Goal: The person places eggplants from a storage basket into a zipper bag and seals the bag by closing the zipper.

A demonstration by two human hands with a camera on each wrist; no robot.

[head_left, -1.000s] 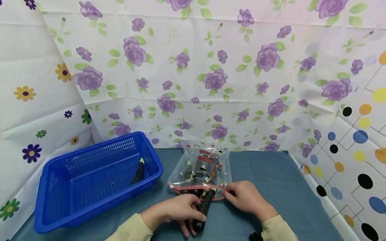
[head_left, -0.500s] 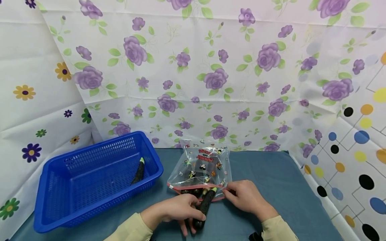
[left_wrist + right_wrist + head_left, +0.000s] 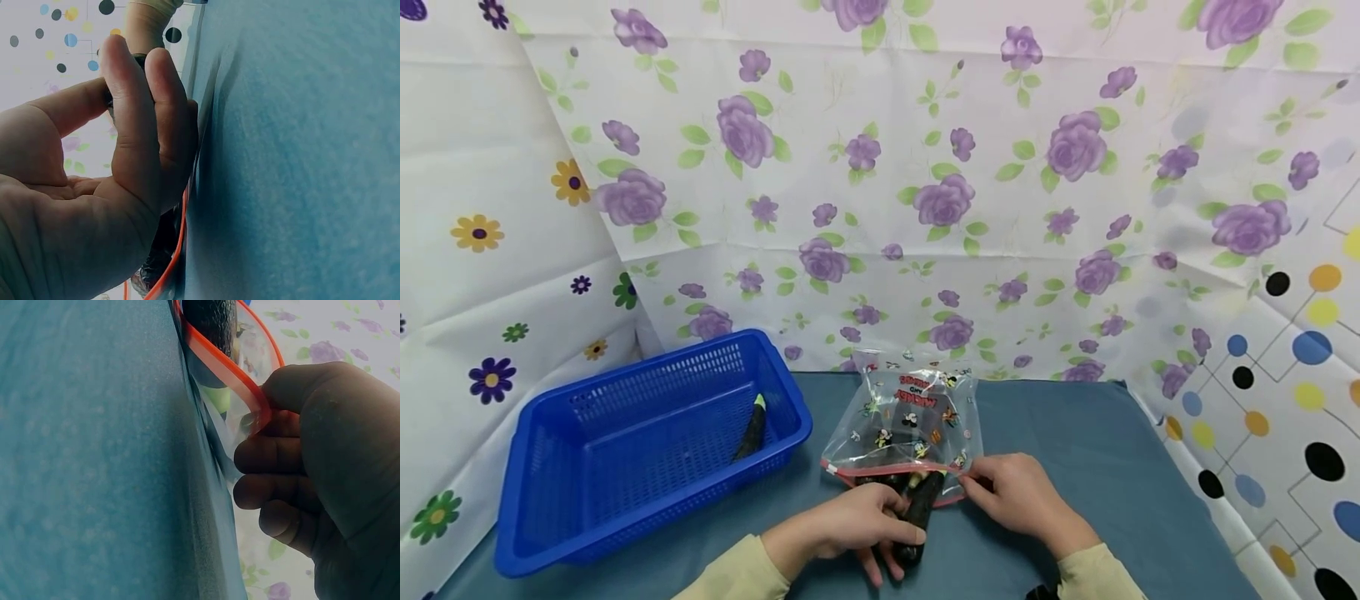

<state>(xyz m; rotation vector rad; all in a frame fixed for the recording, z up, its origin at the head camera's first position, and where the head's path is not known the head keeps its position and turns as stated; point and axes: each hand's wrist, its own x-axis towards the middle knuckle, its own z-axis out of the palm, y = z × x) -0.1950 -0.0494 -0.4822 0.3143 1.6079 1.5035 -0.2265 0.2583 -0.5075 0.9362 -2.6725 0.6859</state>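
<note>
My left hand (image 3: pixel 857 521) holds a dark, bumpy-skinned cucumber (image 3: pixel 927 504) between thumb and fingers, low over the table. Its pale green tip (image 3: pixel 217 399) is inside the mouth of a clear zip bag (image 3: pixel 904 425) with cartoon prints and a red-orange zip edge (image 3: pixel 222 362). Other dark vegetables (image 3: pixel 887 482) lie in the bag, partly hidden by my left hand. At the bag's right corner my right hand (image 3: pixel 1018 493) pinches the zip edge between thumb and forefinger. The left wrist view shows my left palm (image 3: pixel 81 237) and fingers, which mostly hide the cucumber.
To the left stands a blue perforated basket (image 3: pixel 647 446) with one more dark cucumber (image 3: pixel 751 429) leaning inside it. A blue-grey cloth (image 3: pixel 1060 417) covers the table. Flower-printed sheets (image 3: pixel 880 208) hang behind, and a dotted sheet (image 3: pixel 1262 392) on the right.
My left hand has pushed the cucumber slightly forward, so its tip has gone in under the bag's front edge. My right hand keeps its pinch on the bag. The head view has shifted a little.
</note>
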